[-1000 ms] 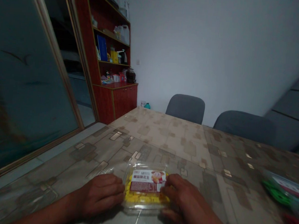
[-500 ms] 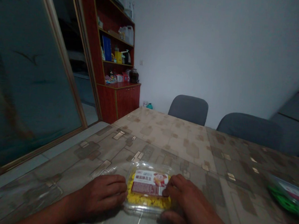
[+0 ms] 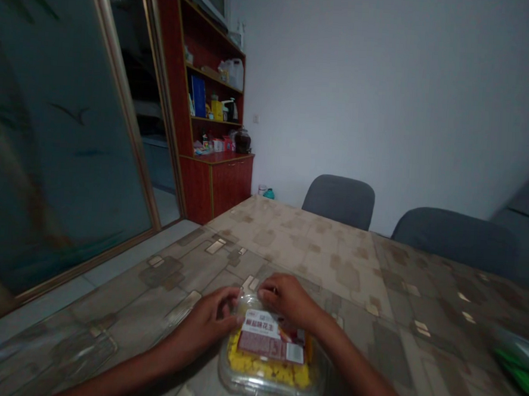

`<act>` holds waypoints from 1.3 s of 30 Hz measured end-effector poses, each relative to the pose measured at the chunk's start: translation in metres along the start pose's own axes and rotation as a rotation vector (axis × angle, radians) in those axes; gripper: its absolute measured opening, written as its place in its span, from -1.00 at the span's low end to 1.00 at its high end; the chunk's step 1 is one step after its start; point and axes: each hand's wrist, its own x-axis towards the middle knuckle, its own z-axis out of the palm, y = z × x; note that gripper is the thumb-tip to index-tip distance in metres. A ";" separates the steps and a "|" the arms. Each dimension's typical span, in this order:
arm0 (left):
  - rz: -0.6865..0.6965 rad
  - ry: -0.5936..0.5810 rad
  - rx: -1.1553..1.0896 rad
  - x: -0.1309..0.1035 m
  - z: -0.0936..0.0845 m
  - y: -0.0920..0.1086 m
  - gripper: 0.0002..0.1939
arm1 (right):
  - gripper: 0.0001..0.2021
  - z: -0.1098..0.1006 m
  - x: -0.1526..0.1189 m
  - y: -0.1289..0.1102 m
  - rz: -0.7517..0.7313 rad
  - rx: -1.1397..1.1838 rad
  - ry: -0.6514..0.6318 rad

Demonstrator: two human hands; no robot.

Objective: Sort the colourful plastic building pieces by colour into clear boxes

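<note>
A clear plastic box (image 3: 271, 375) with yellow contents and a white and maroon label (image 3: 271, 337) lies on the patterned table, close to me. My left hand (image 3: 215, 314) is at the box's far left corner, its thumb and fingers curved and apart at the edge. My right hand (image 3: 287, 298) reaches across the box's right side to its far edge. The right fingers are bent together near the rim; what they pinch, if anything, is too small to make out.
The table (image 3: 289, 235) stretches forward and right, with two grey chairs (image 3: 339, 199) behind it. A package with something green (image 3: 517, 363) lies at the right edge. Clear plastic (image 3: 80, 354) lies at the left. A red cabinet (image 3: 229, 187) stands beyond.
Both hands have moved from the box's sides to its far edge. My right hand has gone up and left across the lid. The view has shifted slightly.
</note>
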 end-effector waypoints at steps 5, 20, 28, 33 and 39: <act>-0.048 0.017 -0.135 0.005 0.005 0.004 -0.68 | -0.88 0.011 0.008 0.005 0.033 0.135 0.012; -0.095 0.027 -0.393 0.003 0.016 0.015 -0.55 | -0.88 0.010 -0.003 0.001 -0.011 0.137 0.110; -0.155 0.009 -0.580 0.006 0.022 0.021 -0.48 | -0.85 0.009 -0.004 -0.006 -0.008 0.069 0.160; -0.144 0.040 -0.569 0.005 0.023 0.026 -0.54 | -0.84 0.005 -0.008 -0.007 -0.043 0.005 0.157; -0.058 0.113 -0.407 0.003 0.025 0.027 -0.67 | -0.87 -0.001 -0.010 -0.014 0.042 -0.066 0.136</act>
